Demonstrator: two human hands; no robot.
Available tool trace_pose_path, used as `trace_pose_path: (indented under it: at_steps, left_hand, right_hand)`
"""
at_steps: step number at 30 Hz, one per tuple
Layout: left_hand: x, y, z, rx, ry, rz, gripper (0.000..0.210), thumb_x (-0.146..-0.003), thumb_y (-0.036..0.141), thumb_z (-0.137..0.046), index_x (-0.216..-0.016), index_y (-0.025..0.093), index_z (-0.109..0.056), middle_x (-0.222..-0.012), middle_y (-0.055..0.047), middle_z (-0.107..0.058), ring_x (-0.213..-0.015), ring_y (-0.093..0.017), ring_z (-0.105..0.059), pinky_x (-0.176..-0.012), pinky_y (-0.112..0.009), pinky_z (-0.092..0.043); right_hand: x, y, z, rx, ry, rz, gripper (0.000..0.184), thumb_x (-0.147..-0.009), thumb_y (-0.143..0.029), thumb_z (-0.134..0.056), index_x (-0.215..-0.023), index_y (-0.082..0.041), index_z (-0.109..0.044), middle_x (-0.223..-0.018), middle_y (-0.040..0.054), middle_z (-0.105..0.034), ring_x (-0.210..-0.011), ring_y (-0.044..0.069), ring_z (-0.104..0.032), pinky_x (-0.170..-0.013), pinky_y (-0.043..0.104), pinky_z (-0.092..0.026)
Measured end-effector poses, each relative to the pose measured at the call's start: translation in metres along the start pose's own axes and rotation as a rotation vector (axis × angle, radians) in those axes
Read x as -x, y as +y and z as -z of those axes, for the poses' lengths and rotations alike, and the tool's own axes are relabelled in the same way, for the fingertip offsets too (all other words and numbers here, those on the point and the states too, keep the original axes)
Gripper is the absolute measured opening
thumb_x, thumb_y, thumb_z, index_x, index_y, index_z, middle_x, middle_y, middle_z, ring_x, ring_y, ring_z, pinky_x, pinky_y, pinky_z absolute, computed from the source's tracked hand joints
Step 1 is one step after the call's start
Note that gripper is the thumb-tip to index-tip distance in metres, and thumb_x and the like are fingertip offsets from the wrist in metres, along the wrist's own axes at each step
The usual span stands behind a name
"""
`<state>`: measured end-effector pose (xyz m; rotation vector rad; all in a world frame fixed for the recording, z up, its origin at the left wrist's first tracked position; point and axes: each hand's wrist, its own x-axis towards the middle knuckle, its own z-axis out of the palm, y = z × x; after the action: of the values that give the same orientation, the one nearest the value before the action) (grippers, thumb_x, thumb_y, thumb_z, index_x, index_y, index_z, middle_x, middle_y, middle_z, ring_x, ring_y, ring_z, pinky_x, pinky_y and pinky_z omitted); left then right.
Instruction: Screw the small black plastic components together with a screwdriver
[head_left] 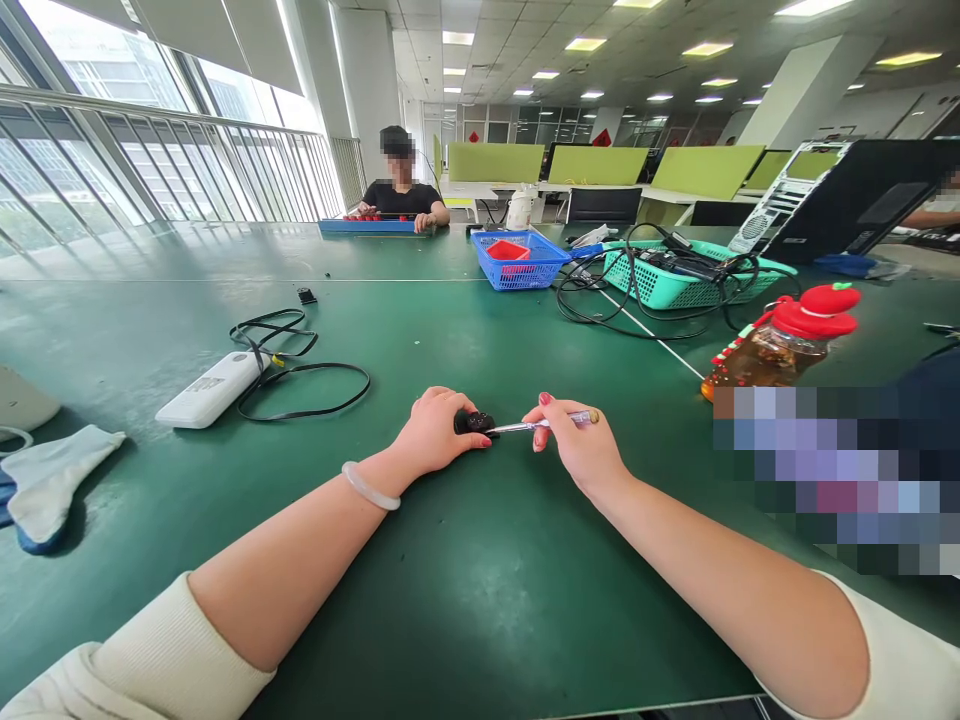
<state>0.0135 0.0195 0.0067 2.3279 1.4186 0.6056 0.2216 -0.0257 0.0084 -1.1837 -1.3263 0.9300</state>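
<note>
Black part (478, 421), gripping it snugly in left hand (437, 430); pinching a screwdriver (525, 426) in right hand (583, 447); already set tip-to-part, apparently underway, with finishing remaining.

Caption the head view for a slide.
Left hand holds a small black part; right hand points a slim tool at it.

From head height close above the counter (480, 620), the camera is looking forward and down, catching the ceiling (514, 42).
</note>
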Motion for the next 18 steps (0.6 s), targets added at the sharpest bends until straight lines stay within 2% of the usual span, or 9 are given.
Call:
trace_pose_path:
  at_steps: [7, 14, 18]
  left_hand:
    - [-0.0006, -0.0015, -0.0014, 0.012, 0.023, -0.004, 0.036, -0.065, 0.044, -0.081, -0.087, 0.023, -0.062, -0.105, -0.006, -0.069, -0.121, -0.031, -0.050, -0.101, -0.047, -0.043]
    - [0.0000, -0.0015, -0.0013, 0.036, 0.032, -0.019, 0.037, -0.063, 0.046, -0.082, -0.083, 0.023, -0.060, -0.101, -0.006, -0.069, -0.117, -0.032, -0.051, -0.099, -0.047, -0.045]
    - [0.0000, -0.0002, -0.0008, 0.029, 0.022, -0.012, 0.039, -0.062, 0.046, -0.083, -0.082, 0.022, -0.060, -0.100, -0.006, -0.069, -0.117, -0.032, -0.051, -0.098, -0.046, -0.045]
  right_hand:
    - [-0.0006, 0.0043, -0.0009, -0.062, 0.030, 0.011, 0.051, -0.083, -0.067, -0.060, -0.063, -0.022, -0.072, -0.046, -0.0015, -0.057, -0.051, 0.014, -0.055, -0.084, 0.037, -0.047]
    - [-0.0021, 0.0018, -0.0038, -0.215, 0.067, -0.102, 0.054, -0.073, -0.072, -0.067, -0.062, -0.019, -0.070, -0.045, -0.0005, -0.054, -0.046, 0.014, -0.053, -0.063, 0.033, -0.049]
    - [-0.0015, -0.0030, -0.0052, -0.258, 0.077, -0.136, 0.056, -0.069, -0.074, -0.068, -0.063, -0.018, -0.070, -0.046, -0.0002, -0.054, -0.047, 0.014, -0.053, -0.060, 0.032, -0.049]
